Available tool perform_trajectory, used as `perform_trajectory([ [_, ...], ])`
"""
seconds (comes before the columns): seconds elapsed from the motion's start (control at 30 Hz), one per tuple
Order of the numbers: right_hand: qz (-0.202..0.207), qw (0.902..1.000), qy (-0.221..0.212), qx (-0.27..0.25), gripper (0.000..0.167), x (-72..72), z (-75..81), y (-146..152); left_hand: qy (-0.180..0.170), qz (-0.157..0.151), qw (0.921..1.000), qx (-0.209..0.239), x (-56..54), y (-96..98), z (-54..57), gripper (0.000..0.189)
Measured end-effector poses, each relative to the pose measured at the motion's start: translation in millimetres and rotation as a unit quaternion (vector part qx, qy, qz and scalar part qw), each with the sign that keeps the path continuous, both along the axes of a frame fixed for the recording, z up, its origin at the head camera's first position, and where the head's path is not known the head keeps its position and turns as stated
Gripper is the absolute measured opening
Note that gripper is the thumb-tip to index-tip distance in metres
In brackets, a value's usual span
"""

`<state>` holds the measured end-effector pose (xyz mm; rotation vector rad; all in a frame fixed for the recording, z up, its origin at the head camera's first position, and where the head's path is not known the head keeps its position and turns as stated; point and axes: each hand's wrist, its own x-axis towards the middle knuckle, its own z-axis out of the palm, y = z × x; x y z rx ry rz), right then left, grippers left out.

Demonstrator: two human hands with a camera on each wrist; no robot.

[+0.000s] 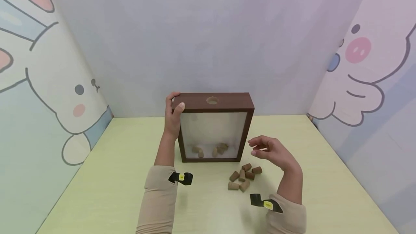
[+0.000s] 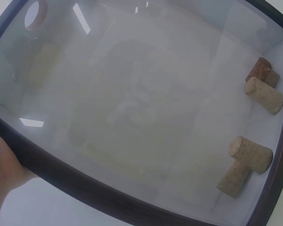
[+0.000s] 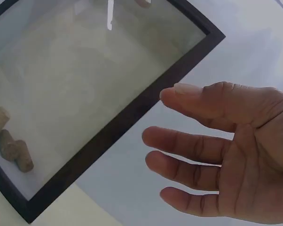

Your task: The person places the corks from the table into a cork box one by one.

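Observation:
A dark brown wooden display box (image 1: 214,101) with a clear front pane stands upright, a round hole in its top. Several corks (image 2: 263,95) lie inside on its floor. My left hand (image 1: 173,118) grips the box's upper left corner, thumb on the front top edge and fingers over the side. To the right of the box, my right hand (image 1: 274,153) hovers above the table with nothing in it, fingers apart and slightly bent, as the right wrist view shows. Below that hand, several loose corks (image 1: 242,175) lie in a cluster in front of the box's right corner.
A pale yellow-green table (image 1: 130,198) bears the box and the loose corks. Behind it rises a plain pale wall (image 1: 208,39). Side walls carry a cartoon rabbit (image 1: 61,93) on the left and a pink-nosed cartoon animal (image 1: 373,68) on the right.

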<state>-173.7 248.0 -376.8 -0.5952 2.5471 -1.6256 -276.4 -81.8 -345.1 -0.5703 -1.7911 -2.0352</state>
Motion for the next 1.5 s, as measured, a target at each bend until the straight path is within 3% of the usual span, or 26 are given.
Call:
perform_trajectory([
  [0.2,-0.009,0.999,-0.036,0.024,0.032,2.1,-15.4,16.8,0.001,-0.001,1.0,0.001,1.1,0.1,-0.4,0.057],
  [0.5,0.002,0.9963,-0.084,0.013,0.041,3.4,-35.8,34.9,0.003,-0.005,1.0,0.002,0.3,-0.5,0.2,0.058],
  [0.83,-0.019,0.9895,-0.133,0.054,0.041,-2.1,-66.8,43.6,0.009,-0.011,0.9999,0.009,-0.2,-0.8,-0.8,0.057],
  [1.07,0.001,0.9857,-0.163,0.041,0.043,-4.4,-78.0,45.7,0.009,-0.006,0.9999,0.006,-0.8,0.0,0.9,0.061],
  [1.3,0.003,0.983,-0.178,0.044,0.036,-7.1,-86.2,45.2,-0.001,0.001,1.0,-0.007,-1.6,0.2,0.0,0.058],
  [1.5,-0.027,0.983,-0.163,0.08,0.026,-9.8,-91.2,37.1,-0.006,-0.004,1.0,-0.006,-0.3,-1.7,-1.0,0.057],
])
